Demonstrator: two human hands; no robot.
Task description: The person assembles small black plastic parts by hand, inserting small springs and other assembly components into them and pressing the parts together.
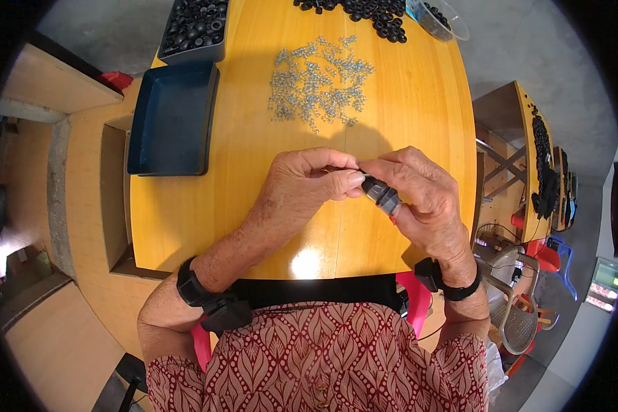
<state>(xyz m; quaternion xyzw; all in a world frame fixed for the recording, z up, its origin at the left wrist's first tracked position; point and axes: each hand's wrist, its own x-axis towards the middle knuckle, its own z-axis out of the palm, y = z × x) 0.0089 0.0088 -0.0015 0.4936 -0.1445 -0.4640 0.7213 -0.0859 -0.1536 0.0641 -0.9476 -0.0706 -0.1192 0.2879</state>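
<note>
- Small dark grey plastic fitting (380, 193), centre of frame just right of middle, held between both hands above the desk (419, 103); short, chunky, ribbed or faceted body, mostly hidden by fingers.
- Right hand (424, 196) grip closed around the fitting, fingers curled over it from the right; a bit of red shows under the hand, cannot tell what.
- Left hand (307, 184) grip pinched shut, thumb and forefinger tips pressed at the fitting's upper left end; whether they hold a small part there cannot be told.
- Both wrists carry black bands with small black units, lower left and lower right of the hands.
- Desk is rounded, yellow wood, glossy, with a light glare spot below the hands.
- Scatter of small silvery metal screws (319, 79) on the desk, upper centre, well apart from the hands.
- Pile of black round parts (364, 10) at top centre edge; clear plastic tub (443, 20) with more black parts just right of it.
- Empty-looking dark blue tray (174, 118) at upper left, on the desk edge; grey tray of black parts (194, 29) above it.
- Person's red patterned garment fills the bottom centre.
</note>
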